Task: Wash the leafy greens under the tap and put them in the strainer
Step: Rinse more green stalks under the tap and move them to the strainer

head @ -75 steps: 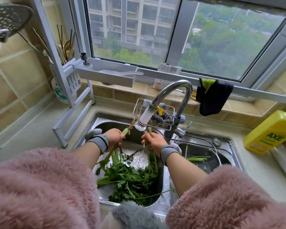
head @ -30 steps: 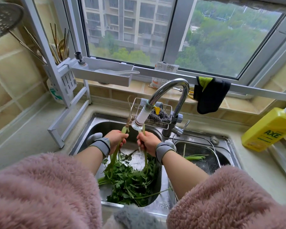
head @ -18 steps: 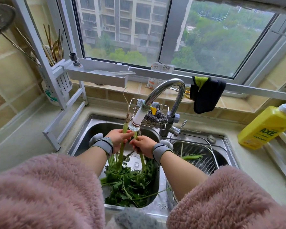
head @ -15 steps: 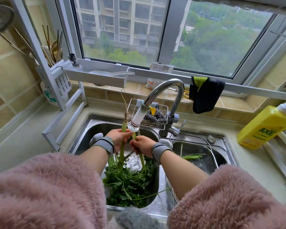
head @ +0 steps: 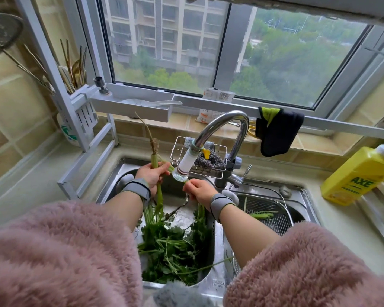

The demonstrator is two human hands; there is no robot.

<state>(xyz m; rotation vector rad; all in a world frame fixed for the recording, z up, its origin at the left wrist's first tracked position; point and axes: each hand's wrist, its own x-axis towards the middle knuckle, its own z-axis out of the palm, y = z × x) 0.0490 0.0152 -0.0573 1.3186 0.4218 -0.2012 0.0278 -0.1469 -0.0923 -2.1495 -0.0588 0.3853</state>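
Left hand (head: pixel 150 173) has raised its greens (head: pixel 155 160) beside the tap (head: pixel 222 127).

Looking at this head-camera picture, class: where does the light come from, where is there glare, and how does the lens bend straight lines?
Head view: soft daylight enters through the window, with no hard shadows; glare glints on the steel tap and wet sink; the wide lens bows the window frame and rack rail; the pink sleeves at the bottom edge look stretched and soft.

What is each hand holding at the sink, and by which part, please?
The left hand grips a rooted green stalk just below its root end. The right hand pinches another stem near its top, under the tap nozzle.
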